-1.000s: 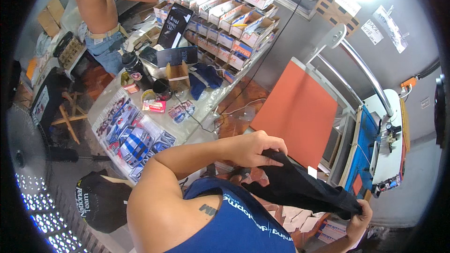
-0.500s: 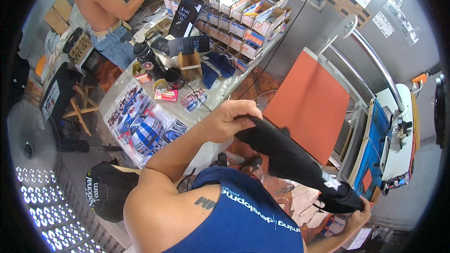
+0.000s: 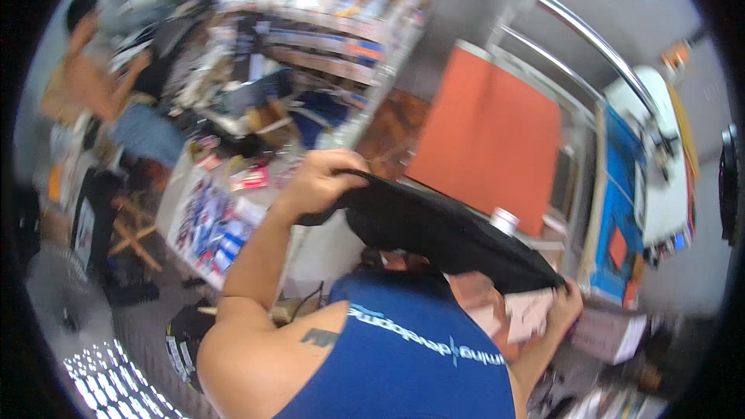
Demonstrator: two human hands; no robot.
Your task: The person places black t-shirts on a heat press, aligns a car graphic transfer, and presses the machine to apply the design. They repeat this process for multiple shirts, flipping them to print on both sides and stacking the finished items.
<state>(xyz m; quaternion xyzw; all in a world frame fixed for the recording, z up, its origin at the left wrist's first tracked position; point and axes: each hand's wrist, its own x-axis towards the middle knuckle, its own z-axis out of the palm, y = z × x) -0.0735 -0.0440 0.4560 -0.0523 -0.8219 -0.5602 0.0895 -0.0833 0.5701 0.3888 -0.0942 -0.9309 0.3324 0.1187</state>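
Filling the upper middle of your view, the tiered, open-topped boxes (image 3: 310,39) are smeared by blur; their contents cannot be made out. To their right lies a flat, smooth, roughly rectangular orange panel (image 3: 493,132). Just below its near edge, the black cloth (image 3: 434,225), matte and soft, spans both your hands as a long strip with an uneven lower edge. Your left hand (image 3: 326,178) pinches its upper left end, fingers curled against the thumb. Your right hand (image 3: 566,306) grips its lower right end, fingers drawn in; blur obscures their exact placement. A small, pale label (image 3: 504,221) shows at the cloth's upper edge.
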